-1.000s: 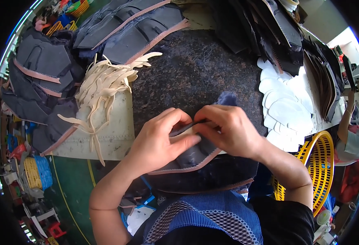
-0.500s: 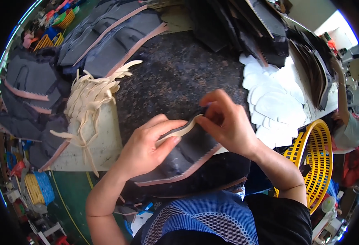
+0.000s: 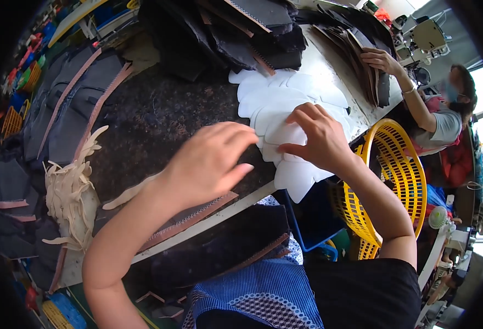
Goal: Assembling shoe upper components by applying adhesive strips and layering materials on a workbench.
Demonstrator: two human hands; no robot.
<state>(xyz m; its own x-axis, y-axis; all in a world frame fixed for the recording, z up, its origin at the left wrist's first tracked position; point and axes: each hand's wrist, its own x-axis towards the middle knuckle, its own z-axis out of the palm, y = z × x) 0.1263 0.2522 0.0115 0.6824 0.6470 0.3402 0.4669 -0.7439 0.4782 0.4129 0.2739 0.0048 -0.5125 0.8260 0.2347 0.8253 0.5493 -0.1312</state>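
My right hand (image 3: 318,140) lies on a fanned stack of white cut pieces (image 3: 277,96) at the table's right edge, thumb and fingers pinching the top white piece. To its left, my left hand (image 3: 208,164) hovers over the dark speckled mat (image 3: 159,118) with its fingers spread toward the white stack and nothing in it. A dark fabric piece with tan stitched trim (image 3: 197,216) lies under my left forearm, hanging over the table's near edge. A beige strip (image 3: 126,194) pokes out beside it.
A pile of beige strips (image 3: 71,192) sits at the left. Dark grey trimmed panels (image 3: 71,109) are stacked beyond it, with more dark pieces (image 3: 241,27) at the back. A yellow basket (image 3: 400,181) stands at the right. A co-worker's hand (image 3: 381,57) rests on another dark stack.
Both hands have left the dark piece and its beige strip and moved right to the white stack. The view has swung to the right.
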